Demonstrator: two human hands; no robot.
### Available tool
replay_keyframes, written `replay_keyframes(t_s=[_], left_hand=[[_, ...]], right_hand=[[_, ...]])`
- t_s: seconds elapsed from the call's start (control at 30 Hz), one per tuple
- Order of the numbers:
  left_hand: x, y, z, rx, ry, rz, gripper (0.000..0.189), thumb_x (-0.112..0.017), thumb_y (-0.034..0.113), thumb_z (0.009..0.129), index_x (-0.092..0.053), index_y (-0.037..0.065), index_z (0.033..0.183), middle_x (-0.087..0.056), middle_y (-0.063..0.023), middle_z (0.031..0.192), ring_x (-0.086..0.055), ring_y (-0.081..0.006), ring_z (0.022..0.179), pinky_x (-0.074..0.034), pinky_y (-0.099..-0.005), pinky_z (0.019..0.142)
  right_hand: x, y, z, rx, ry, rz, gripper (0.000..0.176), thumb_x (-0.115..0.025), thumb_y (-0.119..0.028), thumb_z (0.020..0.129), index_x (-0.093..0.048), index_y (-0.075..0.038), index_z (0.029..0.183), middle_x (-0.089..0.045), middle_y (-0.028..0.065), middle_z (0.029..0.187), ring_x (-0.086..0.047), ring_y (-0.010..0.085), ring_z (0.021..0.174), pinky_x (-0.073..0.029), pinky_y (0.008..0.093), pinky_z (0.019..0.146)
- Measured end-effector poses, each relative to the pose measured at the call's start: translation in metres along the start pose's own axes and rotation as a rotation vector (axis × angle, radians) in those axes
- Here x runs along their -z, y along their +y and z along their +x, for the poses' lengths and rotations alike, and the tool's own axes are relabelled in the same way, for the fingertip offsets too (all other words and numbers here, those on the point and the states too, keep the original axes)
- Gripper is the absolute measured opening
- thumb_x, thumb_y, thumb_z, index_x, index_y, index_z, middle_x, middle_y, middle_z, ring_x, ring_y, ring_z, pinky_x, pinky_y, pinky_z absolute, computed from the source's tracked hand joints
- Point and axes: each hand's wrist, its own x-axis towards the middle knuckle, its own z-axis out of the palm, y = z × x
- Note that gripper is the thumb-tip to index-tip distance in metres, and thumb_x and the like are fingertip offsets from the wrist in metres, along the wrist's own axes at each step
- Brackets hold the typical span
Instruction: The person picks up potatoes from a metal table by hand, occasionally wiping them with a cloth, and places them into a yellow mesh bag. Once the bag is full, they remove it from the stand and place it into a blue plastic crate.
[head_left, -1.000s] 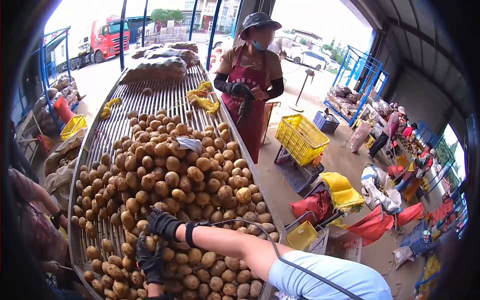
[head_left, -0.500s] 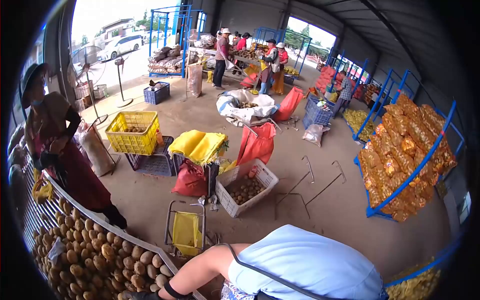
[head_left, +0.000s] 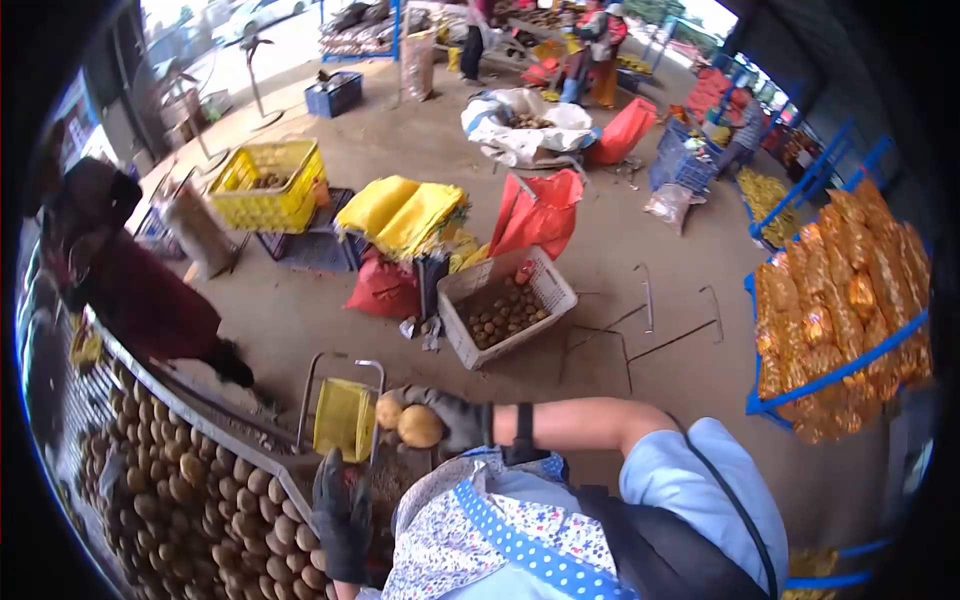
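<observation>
Since the earlier head view, the right hand had left the potato pile, fingers curled round two potatoes near the yellow panel. The left hand looked empty, fingers extended; a snug, cupped grip seemed wisest.

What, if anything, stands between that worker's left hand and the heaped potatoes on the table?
The metal table rim does, running between the left hand and the heaped potatoes. Its height is hard to judge. Nothing else visible lies between them.
</observation>
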Motion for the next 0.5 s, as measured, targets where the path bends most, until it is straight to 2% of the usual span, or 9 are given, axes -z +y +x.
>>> replay_keyframes(t_s=[0.07, 0.13, 0.23, 0.27, 0.33, 0.37, 0.4, 0.43, 0.5], left_hand=[[0.001, -0.006, -0.023, 0.153, 0.073, 0.062, 0.044, -0.066, 0.013, 0.087, -0.055, 0.001, 0.127, -0.060, -0.0202, 0.122, -0.055, -0.0362, 0.115, -0.044, -0.0413, 0.099], [-0.012, -0.028, -0.063, 0.379, 0.175, 0.012, 0.039, -0.064, 0.013, 0.090, -0.056, 0.000, 0.125, -0.062, -0.0199, 0.118, -0.059, -0.0352, 0.109, -0.047, -0.0400, 0.095], [-0.026, -0.040, -0.121, 0.518, 0.318, 0.103, 0.037, -0.063, 0.015, 0.092, -0.056, 0.000, 0.125, -0.062, -0.0193, 0.118, -0.060, -0.0344, 0.109, -0.047, -0.0383, 0.095], [-0.028, -0.041, -0.141, 0.643, 0.387, 0.059, 0.036, -0.062, 0.016, 0.092, -0.056, 0.000, 0.124, -0.062, -0.0192, 0.119, -0.060, -0.0334, 0.110, -0.047, -0.0377, 0.095], [-0.026, -0.032, -0.194, 0.856, 0.585, -0.072, 0.033, -0.062, 0.018, 0.094, -0.058, 0.000, 0.122, -0.063, -0.0176, 0.118, -0.061, -0.0307, 0.110, -0.047, -0.0365, 0.094], [-0.011, -0.008, -0.195, 1.017, 0.561, -0.031, 0.032, -0.061, 0.018, 0.094, -0.059, 0.001, 0.121, -0.064, -0.0162, 0.116, -0.061, -0.0299, 0.109, -0.047, -0.0361, 0.094], [-0.020, -0.017, -0.227, 1.048, 0.586, -0.004, 0.032, -0.062, 0.018, 0.093, -0.059, 0.002, 0.121, -0.064, -0.0158, 0.115, -0.061, -0.0303, 0.108, -0.047, -0.0364, 0.093], [-0.022, -0.018, -0.246, 0.963, 0.566, 0.141, 0.034, -0.062, 0.020, 0.092, -0.058, 0.002, 0.122, -0.063, -0.0161, 0.116, -0.060, -0.0311, 0.109, -0.047, -0.0373, 0.093], [-0.018, -0.010, -0.263, 1.100, 0.680, 0.092, 0.035, -0.063, 0.020, 0.092, -0.058, 0.003, 0.122, -0.063, -0.0162, 0.117, -0.060, -0.0312, 0.110, -0.046, -0.0374, 0.094]], right_hand=[[0.029, -0.023, -0.018, -0.199, 0.015, 0.087, 0.037, -0.055, -0.036, 0.093, -0.056, -0.007, 0.116, -0.066, 0.0143, 0.104, -0.069, 0.0271, 0.087, -0.060, 0.0418, 0.075], [0.053, -0.028, -0.009, -0.264, 0.091, -0.010, 0.039, -0.055, -0.034, 0.093, -0.054, -0.008, 0.122, -0.064, 0.0166, 0.111, -0.068, 0.0301, 0.091, -0.059, 0.0444, 0.078], [0.055, -0.031, 0.036, -0.356, 0.030, -0.012, 0.038, -0.057, -0.032, 0.092, -0.055, -0.008, 0.120, -0.065, 0.0159, 0.109, -0.069, 0.0302, 0.090, -0.059, 0.0447, 0.078], [0.047, -0.026, 0.060, -0.367, -0.028, 0.031, 0.037, -0.059, -0.031, 0.091, -0.055, -0.007, 0.119, -0.066, 0.0153, 0.108, -0.069, 0.0299, 0.089, -0.059, 0.0446, 0.077], [0.038, -0.019, 0.108, -0.374, 0.087, -0.069, 0.033, -0.060, -0.032, 0.090, -0.057, -0.010, 0.115, -0.067, 0.0133, 0.103, -0.069, 0.0284, 0.088, -0.060, 0.0428, 0.075], [0.033, -0.016, 0.136, -0.474, 0.072, -0.052, 0.029, -0.060, -0.032, 0.090, -0.058, -0.013, 0.112, -0.067, 0.0109, 0.100, -0.069, 0.0274, 0.087, -0.061, 0.0411, 0.073], [0.024, -0.008, 0.151, -0.415, 0.082, -0.130, 0.029, -0.060, -0.033, 0.091, -0.058, -0.013, 0.112, -0.066, 0.0099, 0.099, -0.068, 0.0266, 0.086, -0.061, 0.0409, 0.073], [0.032, 0.000, 0.175, -0.417, 0.096, -0.150, 0.031, -0.059, -0.033, 0.092, -0.057, -0.010, 0.112, -0.066, 0.0109, 0.101, -0.068, 0.0273, 0.087, -0.062, 0.0425, 0.074], [0.045, 0.012, 0.211, -0.473, 0.182, -0.134, 0.038, -0.053, -0.037, 0.094, -0.055, -0.007, 0.118, -0.064, 0.0156, 0.106, -0.066, 0.0323, 0.093, -0.061, 0.0447, 0.076]])
